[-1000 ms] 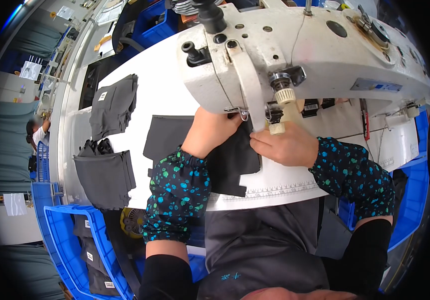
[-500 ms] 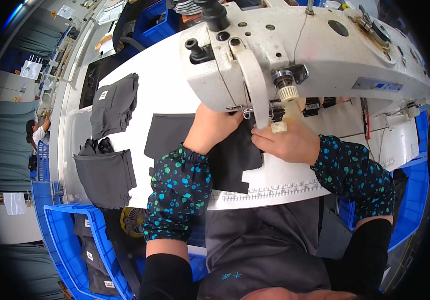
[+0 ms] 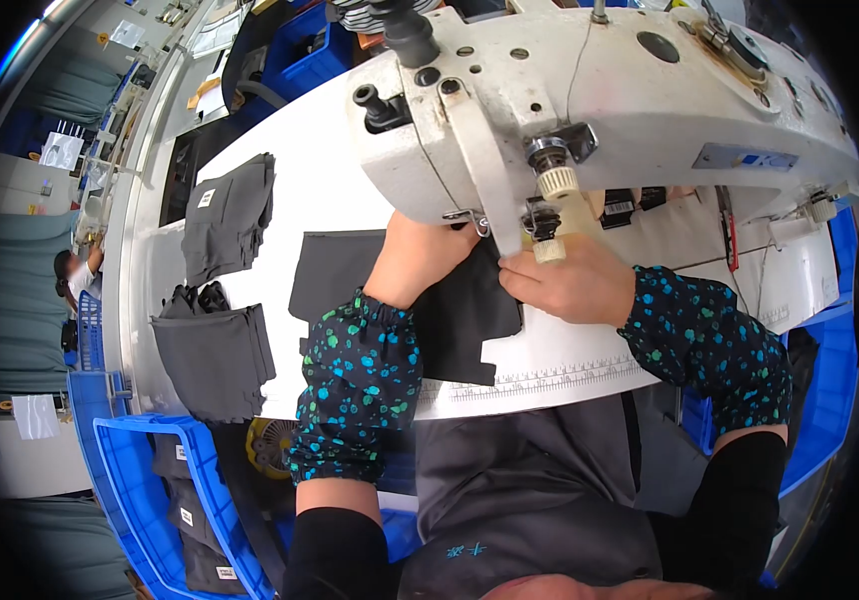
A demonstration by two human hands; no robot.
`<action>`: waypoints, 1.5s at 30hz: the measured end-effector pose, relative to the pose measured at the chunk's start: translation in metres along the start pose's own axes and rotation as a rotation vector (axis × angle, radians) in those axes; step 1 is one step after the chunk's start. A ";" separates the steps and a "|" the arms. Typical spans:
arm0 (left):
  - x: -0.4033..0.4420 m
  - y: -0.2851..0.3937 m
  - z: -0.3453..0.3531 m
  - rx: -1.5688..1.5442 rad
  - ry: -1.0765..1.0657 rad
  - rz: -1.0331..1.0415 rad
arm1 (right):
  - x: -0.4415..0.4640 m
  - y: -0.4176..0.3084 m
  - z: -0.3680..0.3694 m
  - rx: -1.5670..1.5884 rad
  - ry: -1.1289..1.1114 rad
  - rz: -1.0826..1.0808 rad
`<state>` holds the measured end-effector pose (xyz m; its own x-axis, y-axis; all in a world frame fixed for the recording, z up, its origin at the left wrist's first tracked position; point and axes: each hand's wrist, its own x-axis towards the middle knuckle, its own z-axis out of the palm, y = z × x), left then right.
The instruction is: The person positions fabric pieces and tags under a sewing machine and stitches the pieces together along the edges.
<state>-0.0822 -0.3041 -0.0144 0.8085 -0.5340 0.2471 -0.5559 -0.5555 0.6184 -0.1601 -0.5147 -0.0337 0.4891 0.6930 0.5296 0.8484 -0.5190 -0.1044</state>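
Observation:
A dark grey fabric piece [image 3: 465,325] lies on the white table under the head of a white sewing machine [image 3: 590,110]. My left hand [image 3: 418,258] is on the fabric just left of the needle area, its fingers curled at the cloth and their tips partly hidden by the machine head. On the other side, my right hand [image 3: 572,280] pinches the fabric's right edge between thumb and fingers, close to the presser area. Part of that hand is covered by the machine's tension knobs [image 3: 557,182]. Another flap of the grey fabric spreads out left of my left wrist.
Two stacks of dark grey fabric pieces, an upper stack [image 3: 230,215] and a lower stack [image 3: 212,355], lie at the table's left. A blue crate [image 3: 110,470] holds labelled pieces below. A printed ruler [image 3: 550,380] runs along the front edge. Red-handled snips [image 3: 728,230] lie right.
The view has shifted a little, so the machine appears slightly farther left. Both hands keep nearly the same place on the fabric.

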 end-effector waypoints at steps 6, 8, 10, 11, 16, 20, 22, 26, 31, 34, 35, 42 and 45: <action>0.000 -0.001 -0.002 0.043 -0.134 -0.106 | -0.002 0.002 0.007 -0.010 0.000 0.014; -0.001 -0.002 -0.003 0.063 -0.137 -0.097 | -0.003 0.002 0.007 -0.025 0.001 0.021; -0.002 -0.007 -0.002 0.082 -0.136 -0.086 | -0.001 0.001 0.004 -0.046 0.042 -0.028; -0.003 -0.011 -0.001 0.053 -0.108 -0.063 | -0.001 0.000 0.005 -0.046 0.042 -0.026; -0.009 -0.005 -0.028 0.019 -0.196 -0.119 | -0.005 -0.014 0.007 -0.036 0.096 -0.184; -0.016 -0.026 -0.027 -0.050 -0.145 -0.121 | -0.011 -0.026 0.000 -0.049 -0.019 -0.209; -0.017 -0.028 -0.024 -0.007 -0.116 -0.085 | -0.011 -0.026 0.000 -0.052 -0.016 -0.212; -0.021 -0.014 -0.026 0.259 -0.196 -0.249 | -0.008 -0.026 0.007 -0.077 0.125 -0.226; -0.045 0.031 -0.012 0.519 0.050 0.164 | -0.008 -0.027 0.007 -0.080 0.117 -0.226; -0.060 0.047 -0.001 0.542 -0.013 0.383 | -0.009 -0.029 0.002 -0.065 0.043 -0.210; -0.065 0.046 0.003 0.540 -0.010 0.382 | -0.010 -0.030 0.000 -0.055 -0.036 -0.196; -0.062 0.042 0.007 0.547 -0.034 0.347 | -0.008 -0.022 0.008 -0.075 -0.006 -0.169; -0.054 0.036 0.006 0.570 0.003 0.357 | -0.002 -0.015 0.013 -0.087 0.110 -0.154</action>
<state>-0.1473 -0.2992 -0.0096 0.5562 -0.7462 0.3657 -0.8037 -0.5950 0.0081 -0.1708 -0.5019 -0.0440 0.3264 0.7111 0.6227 0.8882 -0.4561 0.0554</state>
